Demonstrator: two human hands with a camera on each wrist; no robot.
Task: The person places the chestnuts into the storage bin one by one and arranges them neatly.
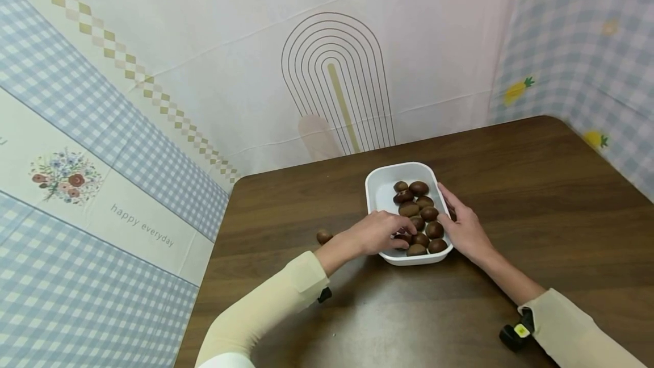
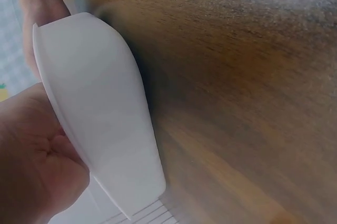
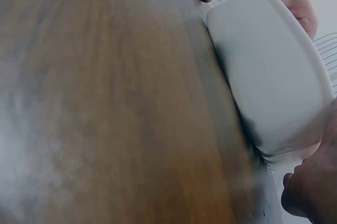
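A white rectangular tray (image 1: 378, 186) stands on the table and holds several brown chestnuts (image 1: 409, 209), gathered mostly toward its near and right parts. My left hand (image 1: 378, 231) reaches over the tray's near left rim, its curled fingers and thumb around a chestnut (image 1: 405, 238) inside. In the left wrist view the tray's outer wall (image 2: 100, 97) hides those fingertips. At the right side, my right hand (image 1: 465, 229) grips the tray, thumb at the rim and fingers along the outer wall. One loose chestnut (image 1: 324, 236) lies on the table left of the tray, beside my left forearm.
The brown wooden table (image 1: 536, 186) extends to both sides of the tray. Behind it hangs a pale printed cloth (image 1: 434, 44), with blue checked cloth (image 1: 577, 44) on the right. A black wrist device (image 1: 513, 337) sits at my right sleeve.
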